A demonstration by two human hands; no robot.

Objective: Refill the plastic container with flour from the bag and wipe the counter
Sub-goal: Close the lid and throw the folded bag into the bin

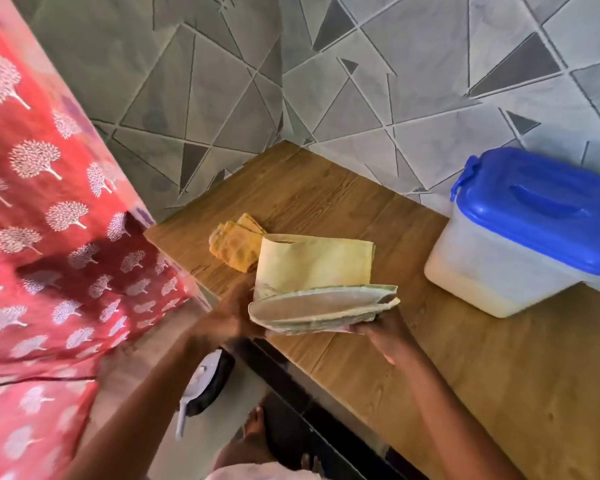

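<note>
Nearest to the camera, on the floor below the surface's edge, lie a dark dustpan (210, 386) with a pale handle and a bare foot (257, 434) of the person. A red curtain (42, 220) with white tree prints hangs at the left, close to the left arm.

Above these, both hands hold the flour bag (317, 271) over the near edge of the wooden surface (465, 375). The bag is pale yellow, folded and mostly flat, with its greenish bottom end turned toward the camera. The left hand (231, 315) is blurred; it touches the bag's left bottom corner, but I cannot tell how its fingers lie. The right hand (383, 336) is under the bottom end, with the fingers curled up around it from below.

Just behind the bag, a folded orange cloth (234, 242) lies on the surface. Further right, well apart from the hands, the plastic container (499, 268) stands against the tiled wall (395, 98) with white flour inside and its blue lid (541, 206) on.
</note>
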